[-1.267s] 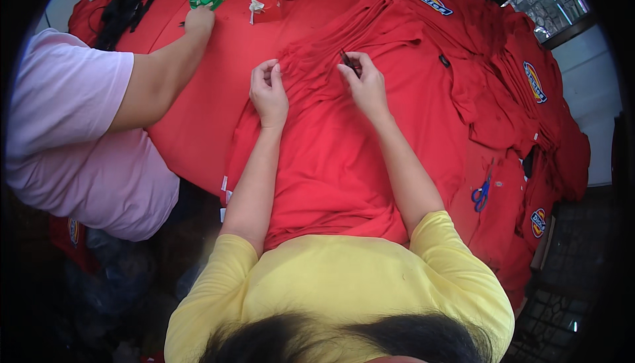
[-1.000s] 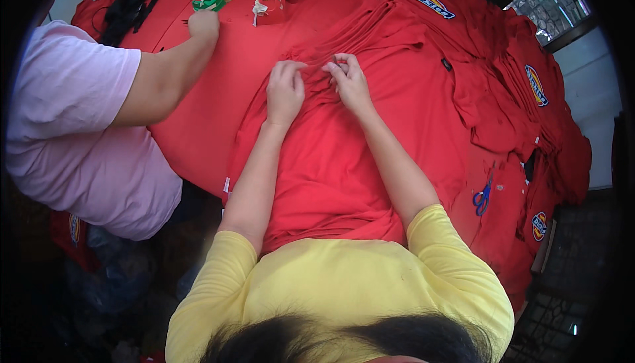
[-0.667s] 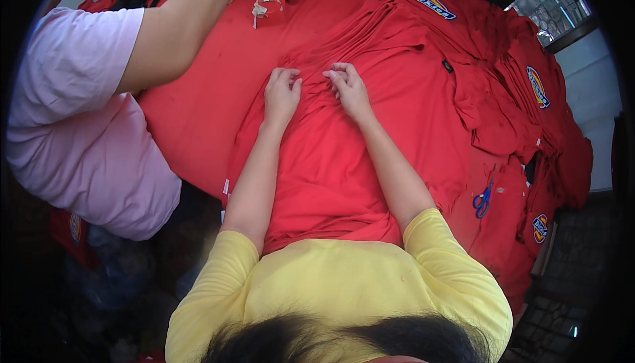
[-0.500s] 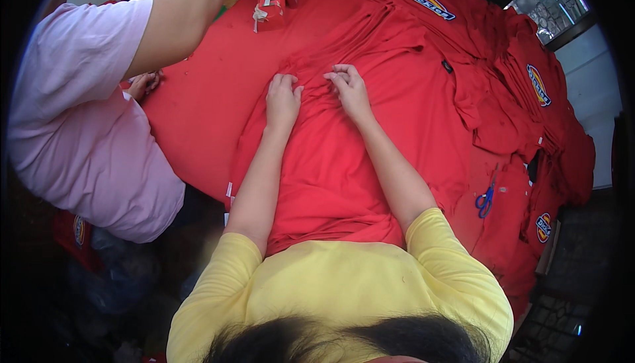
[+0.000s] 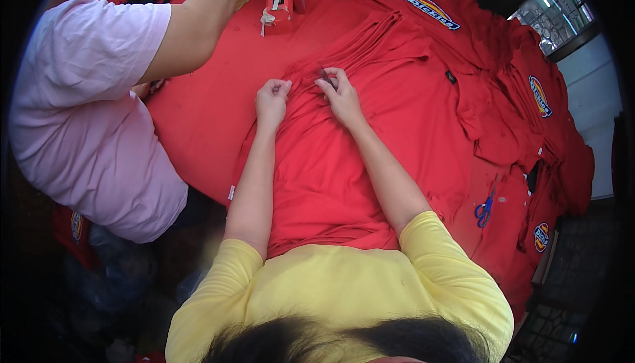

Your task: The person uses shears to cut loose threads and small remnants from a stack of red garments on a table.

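Note:
A red knit T-shirt (image 5: pixel 331 171) lies bunched and creased in front of me, stretching from my lap over the table. At its far left edge, my left hand (image 5: pixel 271 104) pinches thumb and fingers together; whatever lies between the fingertips is too small to make out. A short gap to the right, my right hand (image 5: pixel 342 98) is closed on a slim dark pointed tool (image 5: pixel 328 77), whose tip points up and away over the cloth. The tool's exact kind does not show.
A red tape dispenser (image 5: pixel 279 14) stands at the far side. Blue-handled scissors (image 5: pixel 484 212) lie at the right. More red shirts (image 5: pixel 489 65) with badges are piled right and back. A co-worker in a pink shirt (image 5: pixel 92 125) reaches across the left.
Both hands have closed into tighter grips, the left shifting slightly left and nearer me. The dark tool now shows plainly in the right hand. The view has shifted slightly.

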Demonstrator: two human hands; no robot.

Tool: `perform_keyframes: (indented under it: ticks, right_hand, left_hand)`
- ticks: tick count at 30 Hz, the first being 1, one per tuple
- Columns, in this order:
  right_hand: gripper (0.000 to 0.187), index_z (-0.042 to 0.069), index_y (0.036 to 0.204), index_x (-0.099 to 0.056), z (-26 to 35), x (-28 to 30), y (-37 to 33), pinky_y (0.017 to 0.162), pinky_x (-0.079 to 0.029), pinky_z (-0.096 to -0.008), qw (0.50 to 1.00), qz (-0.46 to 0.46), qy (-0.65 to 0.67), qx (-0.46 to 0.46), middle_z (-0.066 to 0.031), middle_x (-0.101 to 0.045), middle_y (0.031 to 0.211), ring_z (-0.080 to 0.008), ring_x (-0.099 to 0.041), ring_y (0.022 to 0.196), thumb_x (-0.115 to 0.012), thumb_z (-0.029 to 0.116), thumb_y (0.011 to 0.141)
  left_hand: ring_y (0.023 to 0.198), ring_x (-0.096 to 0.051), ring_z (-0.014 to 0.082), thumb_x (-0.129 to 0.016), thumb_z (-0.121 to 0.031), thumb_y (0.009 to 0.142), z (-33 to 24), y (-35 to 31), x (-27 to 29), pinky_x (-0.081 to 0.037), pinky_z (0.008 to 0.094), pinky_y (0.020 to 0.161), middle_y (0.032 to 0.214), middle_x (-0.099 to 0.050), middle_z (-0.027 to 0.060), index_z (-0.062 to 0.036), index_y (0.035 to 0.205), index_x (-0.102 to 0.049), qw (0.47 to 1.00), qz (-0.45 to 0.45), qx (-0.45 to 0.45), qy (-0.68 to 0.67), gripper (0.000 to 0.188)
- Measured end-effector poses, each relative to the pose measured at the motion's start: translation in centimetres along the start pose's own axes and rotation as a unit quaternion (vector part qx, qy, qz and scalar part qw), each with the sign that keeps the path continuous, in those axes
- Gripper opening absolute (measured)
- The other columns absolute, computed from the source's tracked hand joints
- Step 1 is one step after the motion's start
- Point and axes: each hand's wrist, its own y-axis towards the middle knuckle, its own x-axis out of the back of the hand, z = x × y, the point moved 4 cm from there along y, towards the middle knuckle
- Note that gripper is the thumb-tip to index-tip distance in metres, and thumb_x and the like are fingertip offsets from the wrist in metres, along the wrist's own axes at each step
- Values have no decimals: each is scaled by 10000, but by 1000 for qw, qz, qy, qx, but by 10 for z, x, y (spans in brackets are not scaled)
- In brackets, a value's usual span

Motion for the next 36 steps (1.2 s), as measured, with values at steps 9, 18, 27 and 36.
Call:
perform_keyframes:
  ticks: [9,18,27,36]
  right_hand:
    - [331,76,1107,-490,18,-3,-8,731,-465,-348,998,2,-64,21,-128,-662,874,-243,-635,792,-627,243,856]
    - [350,66,1120,-454,-2,-7,-7,676,-484,-340,996,-40,-29,73,-116,-666,888,-225,-635,723,-629,214,855]
    - [350,51,1142,-452,-1,-2,-8,662,-485,-295,998,-47,23,44,-90,-674,904,-161,-629,700,-605,223,879]
    - [308,22,1114,-480,5,-2,-12,619,-458,-232,998,-47,-1,41,-37,-647,839,-85,-561,658,-604,191,889]
  left_hand:
    - [715,-651,141,-645,-185,853,-29,-9,-20,-489,276,630,803,-669,81,-4,902,-645,982,-47,-113,145,187]
    - [651,-616,105,-504,-155,950,-15,-9,-9,-474,238,600,775,-638,59,6,893,-571,987,-108,-112,-43,184]
    - [681,-595,148,-622,-119,857,-21,-19,1,-482,269,646,826,-639,67,-11,921,-653,976,0,-192,105,129]
    - [634,-560,146,-677,-101,807,-8,-12,12,-466,262,599,742,-611,46,-29,889,-668,987,-16,-156,33,109]
